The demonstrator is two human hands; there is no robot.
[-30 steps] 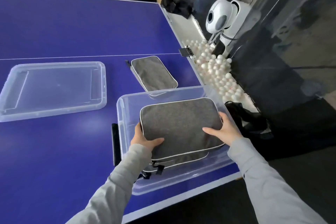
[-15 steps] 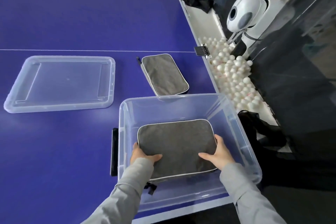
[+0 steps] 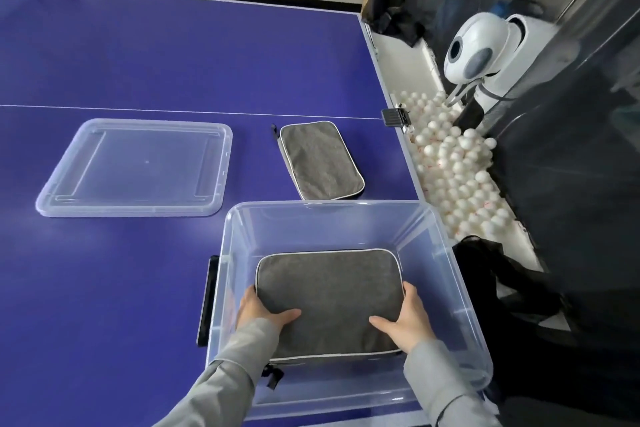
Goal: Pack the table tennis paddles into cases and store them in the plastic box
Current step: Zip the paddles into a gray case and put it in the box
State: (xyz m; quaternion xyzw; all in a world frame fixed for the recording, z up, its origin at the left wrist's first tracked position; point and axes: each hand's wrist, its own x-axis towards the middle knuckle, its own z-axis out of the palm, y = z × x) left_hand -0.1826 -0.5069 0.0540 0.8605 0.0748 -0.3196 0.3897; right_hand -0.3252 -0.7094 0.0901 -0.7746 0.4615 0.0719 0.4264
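You are lowering the grey paddle case (image 3: 329,298) into the clear plastic box (image 3: 446,253), your left hand (image 3: 258,310) and right hand (image 3: 407,317) gripping its near corners; next, let go and fetch the second case (image 3: 320,159) lying beyond the box.

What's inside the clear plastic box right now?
One grey case lies in the plastic box, gripped by left hand and right hand. Whatever's beneath or inside it is hidden.
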